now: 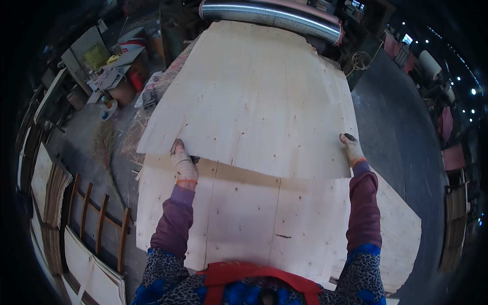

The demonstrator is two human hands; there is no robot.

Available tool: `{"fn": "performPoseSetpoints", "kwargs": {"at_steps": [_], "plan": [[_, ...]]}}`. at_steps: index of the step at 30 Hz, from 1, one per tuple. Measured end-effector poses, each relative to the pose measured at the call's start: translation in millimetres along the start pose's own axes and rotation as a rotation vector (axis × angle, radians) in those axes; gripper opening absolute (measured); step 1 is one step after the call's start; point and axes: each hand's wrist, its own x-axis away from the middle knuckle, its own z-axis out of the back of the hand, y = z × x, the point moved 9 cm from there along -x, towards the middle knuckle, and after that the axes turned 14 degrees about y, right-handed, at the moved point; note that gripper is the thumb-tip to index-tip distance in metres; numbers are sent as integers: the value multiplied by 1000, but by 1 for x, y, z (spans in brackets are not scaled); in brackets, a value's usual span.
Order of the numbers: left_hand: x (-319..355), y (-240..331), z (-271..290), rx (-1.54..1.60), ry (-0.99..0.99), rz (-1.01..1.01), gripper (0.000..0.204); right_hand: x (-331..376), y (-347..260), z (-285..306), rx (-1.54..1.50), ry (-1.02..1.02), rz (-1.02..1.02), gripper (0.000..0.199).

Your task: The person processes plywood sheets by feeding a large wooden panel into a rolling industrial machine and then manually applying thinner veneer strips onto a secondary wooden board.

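Red apron [229,274] cloth crosses the patterned clothing at the bottom of the view. Beyond it, the upper veneer sheet [249,96] lies over a lower veneer sheet [244,213], its far end just beside a metal roller [274,18]. Gloved, the left hand [184,165] grasps the near edge toward its left corner, thumb on top; the right hand [352,150] grips the right edge close to the near corner. Along the near edge a shadowed gap shows between the two sheets. Another sheet [399,223] juts out at lower right, and past it bare grey floor [394,127] runs up the right side. At left, a twig broom [105,145] and a wooden rack [104,218] take up the floor. The fingers beneath the upper sheet are hidden, whether its far end touches the roller cannot be told, and the surroundings fade into darkness at the rim.
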Motion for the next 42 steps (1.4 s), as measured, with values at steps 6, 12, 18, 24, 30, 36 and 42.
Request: {"fn": "performPoseSetpoints", "kwargs": {"at_steps": [6,12,18,24,30,36,42], "plan": [[2,-9,-19,7,15,71,39,27,27,18,-116,-65,20,38],[50,7,91,-94,-1,111,57,174,52,47,124,105,96,31],[97,-44,290,-446,240,308,44,303,221,79,-125,105,-350,31],[136,-30,326,-448,185,343,41,354,223,119,-124,213,-137,15],[160,-45,358,-493,74,389,37,436,287,216,-369,604,-394,27],[198,-15,370,-1021,372,116,58,515,368,267,-357,837,-514,29],[212,-30,351,-816,292,156,85,524,416,263,-455,769,-643,24]]}}
